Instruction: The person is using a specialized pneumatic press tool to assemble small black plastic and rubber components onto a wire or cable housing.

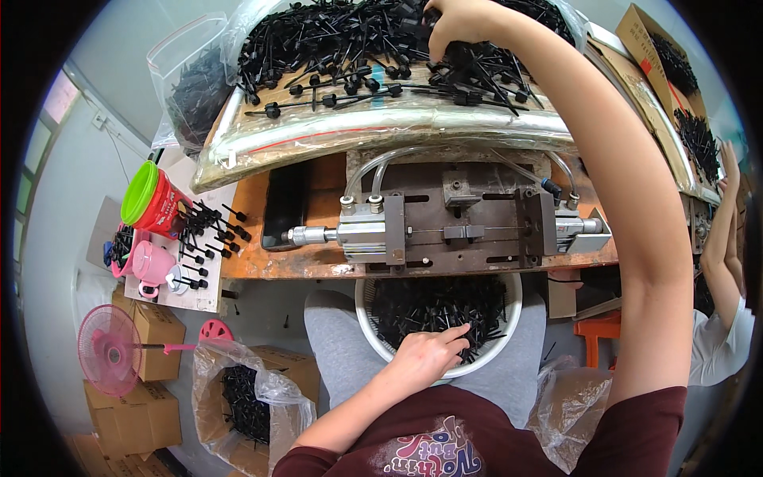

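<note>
A large pile of black plastic parts (334,48), with thin stems and knobbed ends, lies on the raised bench top at the far side. My right hand (465,24) reaches over into it, fingers curled around some of the parts; just how many is hidden. Between my knees stands a round white basket (366,318) of similar black pieces. Over its near rim rests my left hand (429,358), fingers stretched out on the pieces. A metal pneumatic fixture (465,230) sits on the bench between my hands, with a thin rod across its middle and clear air hoses.
At left are a red bucket with a green rim (159,203), a pink mug (151,264), loose black parts (208,230) and a pink fan (111,350). A plastic-lined box (218,405) stands on the floor. Another person's arm (723,230) shows at far right.
</note>
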The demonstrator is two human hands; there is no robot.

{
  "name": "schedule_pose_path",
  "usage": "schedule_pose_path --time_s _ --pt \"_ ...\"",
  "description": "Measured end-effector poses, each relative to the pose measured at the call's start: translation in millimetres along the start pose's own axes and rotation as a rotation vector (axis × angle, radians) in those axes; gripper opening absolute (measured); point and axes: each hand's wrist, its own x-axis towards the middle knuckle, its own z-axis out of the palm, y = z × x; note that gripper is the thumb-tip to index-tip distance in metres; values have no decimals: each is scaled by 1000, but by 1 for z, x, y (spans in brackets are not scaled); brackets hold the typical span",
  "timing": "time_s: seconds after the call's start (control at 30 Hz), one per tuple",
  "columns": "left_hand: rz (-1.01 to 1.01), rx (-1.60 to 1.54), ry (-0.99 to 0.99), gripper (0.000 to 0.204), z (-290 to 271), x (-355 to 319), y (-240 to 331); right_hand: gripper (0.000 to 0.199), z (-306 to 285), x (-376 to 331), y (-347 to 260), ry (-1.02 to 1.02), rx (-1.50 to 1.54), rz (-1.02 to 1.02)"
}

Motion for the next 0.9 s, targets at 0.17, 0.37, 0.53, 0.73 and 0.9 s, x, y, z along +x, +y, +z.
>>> schedule_pose_path --time_s 0.17,0.37,0.53,0.73,0.9 --pt "-16 23 -38 20 14 -2 -10 30 -11 -17 11 40 611 154" --pt "-8 131 -114 26 29 -3 -20 22 -28 -31 19 299 883 285" --pt "2 163 -158 50 20 2 -11 26 -16 -34 24 301 946 265" --pt "100 36 -10 58 3 8 8 14 -17 -33 36 411 1186 167" --pt "211 -10 281 47 -37 27 25 8 -20 -32 53 358 1289 37"
